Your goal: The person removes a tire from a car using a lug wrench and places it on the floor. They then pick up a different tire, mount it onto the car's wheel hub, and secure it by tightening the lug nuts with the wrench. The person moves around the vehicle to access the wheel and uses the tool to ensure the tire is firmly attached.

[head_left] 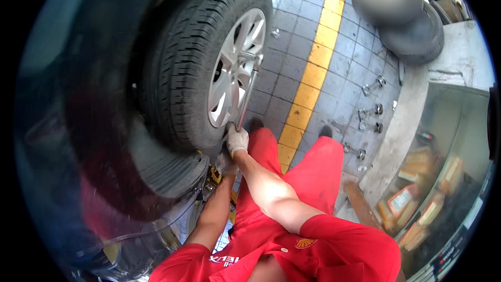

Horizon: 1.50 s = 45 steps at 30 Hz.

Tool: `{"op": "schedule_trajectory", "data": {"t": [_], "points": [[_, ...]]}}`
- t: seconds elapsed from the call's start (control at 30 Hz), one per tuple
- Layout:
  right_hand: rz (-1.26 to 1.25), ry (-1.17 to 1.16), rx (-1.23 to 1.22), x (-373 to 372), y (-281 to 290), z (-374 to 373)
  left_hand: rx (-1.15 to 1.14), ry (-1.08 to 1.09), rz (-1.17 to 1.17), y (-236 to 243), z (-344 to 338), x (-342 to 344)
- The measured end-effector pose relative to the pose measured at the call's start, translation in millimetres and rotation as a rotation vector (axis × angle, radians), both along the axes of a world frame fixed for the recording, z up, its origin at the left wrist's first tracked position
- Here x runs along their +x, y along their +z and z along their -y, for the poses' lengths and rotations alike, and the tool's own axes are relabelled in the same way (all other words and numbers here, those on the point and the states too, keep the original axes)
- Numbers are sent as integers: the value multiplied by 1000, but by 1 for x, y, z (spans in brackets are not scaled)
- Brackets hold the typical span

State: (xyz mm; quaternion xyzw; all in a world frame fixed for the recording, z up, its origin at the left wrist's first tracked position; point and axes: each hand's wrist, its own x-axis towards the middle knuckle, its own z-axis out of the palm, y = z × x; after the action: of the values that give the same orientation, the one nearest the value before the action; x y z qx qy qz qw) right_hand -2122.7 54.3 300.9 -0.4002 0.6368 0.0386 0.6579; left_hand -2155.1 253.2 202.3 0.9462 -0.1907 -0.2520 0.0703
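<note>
"First entry, at the fingers?"

"Bar [247,96], metal, long: its lower end is clamped in the fingers of the right hand [238,139], gloved. Left hand [225,163], gloved: placed just below those fingers, partly hidden; whether its fingers are closed cannot be told."

"Outward?"

"Above the right fingers: silver wheel [224,84], met by the bar's upper end near its centre. Up and left of them: black tyre [180,73], fitted around the wheel."
</note>
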Motion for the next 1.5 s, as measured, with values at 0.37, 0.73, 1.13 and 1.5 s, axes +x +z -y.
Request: {"op": "schedule_trajectory", "data": {"t": [0.37,0.73,1.13,1.5], "points": [[67,-5,34,13,21,5,95,-120,150,11,28,26],[150,8,-96,5,-35,10,266,-5,-14,-14,57,23],[452,-84,-332,49,34,237,-49,302,135,54,109,16],[354,-17,-457,98,19,259,-248,291,56,-96,99,27]]}}
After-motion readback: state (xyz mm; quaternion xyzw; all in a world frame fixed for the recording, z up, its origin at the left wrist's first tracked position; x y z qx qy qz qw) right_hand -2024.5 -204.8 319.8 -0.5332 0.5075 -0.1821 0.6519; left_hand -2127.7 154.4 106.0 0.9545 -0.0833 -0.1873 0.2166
